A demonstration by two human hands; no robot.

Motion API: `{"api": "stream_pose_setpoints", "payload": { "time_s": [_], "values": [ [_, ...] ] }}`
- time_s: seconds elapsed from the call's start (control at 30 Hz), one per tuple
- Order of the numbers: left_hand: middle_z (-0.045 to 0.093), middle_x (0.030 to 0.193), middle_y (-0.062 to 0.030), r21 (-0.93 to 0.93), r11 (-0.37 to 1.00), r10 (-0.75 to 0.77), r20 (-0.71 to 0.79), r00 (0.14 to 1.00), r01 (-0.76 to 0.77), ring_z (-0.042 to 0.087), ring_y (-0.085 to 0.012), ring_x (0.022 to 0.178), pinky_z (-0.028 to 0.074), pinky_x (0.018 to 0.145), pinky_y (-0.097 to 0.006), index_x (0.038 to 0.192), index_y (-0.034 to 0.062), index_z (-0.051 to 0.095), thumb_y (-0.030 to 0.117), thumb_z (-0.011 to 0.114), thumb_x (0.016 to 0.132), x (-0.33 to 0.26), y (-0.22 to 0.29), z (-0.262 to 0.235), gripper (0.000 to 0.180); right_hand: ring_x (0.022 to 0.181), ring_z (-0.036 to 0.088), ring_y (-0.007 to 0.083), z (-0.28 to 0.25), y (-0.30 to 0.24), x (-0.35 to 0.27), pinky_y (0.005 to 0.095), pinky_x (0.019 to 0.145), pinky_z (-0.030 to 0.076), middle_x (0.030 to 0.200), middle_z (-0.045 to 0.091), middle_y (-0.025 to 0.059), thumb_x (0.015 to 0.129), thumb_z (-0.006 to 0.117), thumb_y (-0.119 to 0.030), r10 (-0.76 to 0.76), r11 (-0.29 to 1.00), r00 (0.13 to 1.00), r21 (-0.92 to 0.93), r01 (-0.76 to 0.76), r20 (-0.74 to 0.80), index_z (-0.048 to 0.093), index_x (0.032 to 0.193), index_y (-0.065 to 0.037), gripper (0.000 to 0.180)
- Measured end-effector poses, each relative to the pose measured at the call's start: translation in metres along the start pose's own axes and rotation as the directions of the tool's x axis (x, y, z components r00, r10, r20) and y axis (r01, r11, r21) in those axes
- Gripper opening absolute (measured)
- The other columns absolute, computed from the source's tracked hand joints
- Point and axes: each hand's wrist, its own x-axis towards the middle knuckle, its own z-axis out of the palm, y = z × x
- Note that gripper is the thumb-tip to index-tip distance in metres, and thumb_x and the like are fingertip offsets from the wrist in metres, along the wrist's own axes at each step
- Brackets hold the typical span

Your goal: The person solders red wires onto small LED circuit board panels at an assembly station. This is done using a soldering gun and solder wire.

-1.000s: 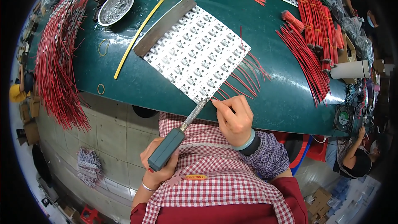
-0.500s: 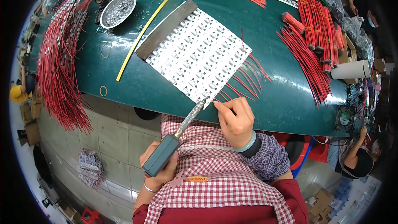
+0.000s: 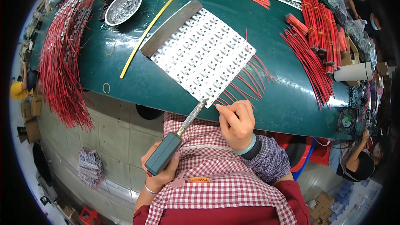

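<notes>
On my feed the PCB panel lies flat on the table, up-left of the R hand's fingers. Those fingers are together, apparently pinching a red wire; mostly hidden, so can't be 100% sure. L hand fingers are wrapped round the soldering iron, tip at the panel's near corner, just left of the R fingertips.

Progress, my read: several red leads look attached along the right edge, above the R fingers; near corner's in work, other rows show no leads.

Dark bar sits across the far-left edge, well up-left of the R fingers; loose wires well right of them; metal bowl far up-left.

Vs 1 s ago: iron tip's a bit farther in from the corner, handle slightly lower; panel sits slightly farther right in view. R pinch approx. same.
</notes>
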Motion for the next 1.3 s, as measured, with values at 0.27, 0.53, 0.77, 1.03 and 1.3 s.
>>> {"api": "stream_pose_setpoints", "payload": {
  "time_s": [0.27, 0.53, 0.77, 1.03, 1.3],
  "values": [
    [0.069, 0.088, -0.0169, -0.032, 0.997, 0.070, -0.035, 0.997, -0.071, 0.070, -0.0294, 0.075, 0.056, 0.067, -0.034, 0.092, -0.0049, 0.070, -0.002, 0.076, 0.070, 0.018, 0.024, 0.000, 0.023, 0.074, 0.055, 0.0248, 0.003, 0.000, -0.003, 0.0372, 0.061, 0.043, 0.080, 0.057, 0.0061, 0.068, 0.072, 0.009, 0.000, 0.999, 1.000, 0.040, -0.001, 0.030, 0.071, 0.099, -0.002, 0.033],
    [0.065, 0.082, -0.0129, 0.037, 0.986, 0.163, -0.017, 0.987, -0.162, 0.067, -0.0274, 0.068, 0.053, 0.060, -0.033, 0.088, -0.0037, 0.069, -0.002, 0.075, 0.069, 0.026, 0.028, -0.002, 0.020, 0.073, 0.054, 0.0237, 0.004, -0.001, -0.004, 0.0366, 0.061, 0.040, 0.080, 0.057, 0.0052, 0.068, 0.072, 0.008, -0.011, 1.000, 0.999, 0.018, 0.010, 0.046, 0.071, 0.099, -0.003, 0.033],
    [0.064, 0.080, -0.0129, 0.031, 0.992, 0.125, -0.061, 0.990, -0.123, 0.065, -0.0281, 0.066, 0.052, 0.058, -0.033, 0.088, -0.0031, 0.069, 0.001, 0.075, 0.070, 0.021, 0.029, -0.003, 0.020, 0.073, 0.054, 0.0234, 0.004, -0.001, -0.005, 0.0366, 0.061, 0.040, 0.080, 0.056, 0.0051, 0.069, 0.073, 0.006, -0.008, 1.000, 0.999, 0.004, 0.008, 0.050, 0.071, 0.098, -0.003, 0.031],
    [0.068, 0.089, -0.0173, -0.057, 0.998, -0.013, -0.097, 0.995, 0.007, 0.068, -0.0307, 0.071, 0.054, 0.063, -0.035, 0.094, -0.0037, 0.070, 0.003, 0.075, 0.072, -0.009, -0.008, 0.003, 0.023, 0.073, 0.054, 0.0238, 0.002, -0.001, -0.001, 0.0370, 0.061, 0.041, 0.079, 0.055, 0.0058, 0.072, 0.072, 0.005, -0.004, 1.000, 0.998, -0.022, 0.006, 0.059, 0.070, 0.097, -0.003, 0.027],
    [0.064, 0.075, -0.0111, -0.191, 0.981, -0.058, -0.153, 0.986, 0.028, 0.060, -0.0219, 0.059, 0.050, 0.057, -0.035, 0.087, -0.0019, 0.068, 0.006, 0.076, 0.079, 0.001, -0.006, 0.010, 0.014, 0.076, 0.061, 0.0261, -0.041, 0.002, 0.032, 0.0367, 0.063, 0.051, 0.080, 0.062, 0.0078, 0.073, 0.071, 0.008, -0.017, 0.999, 0.977, 0.049, 0.007, 0.212, 0.071, 0.093, -0.003, 0.022]
  ]
}}
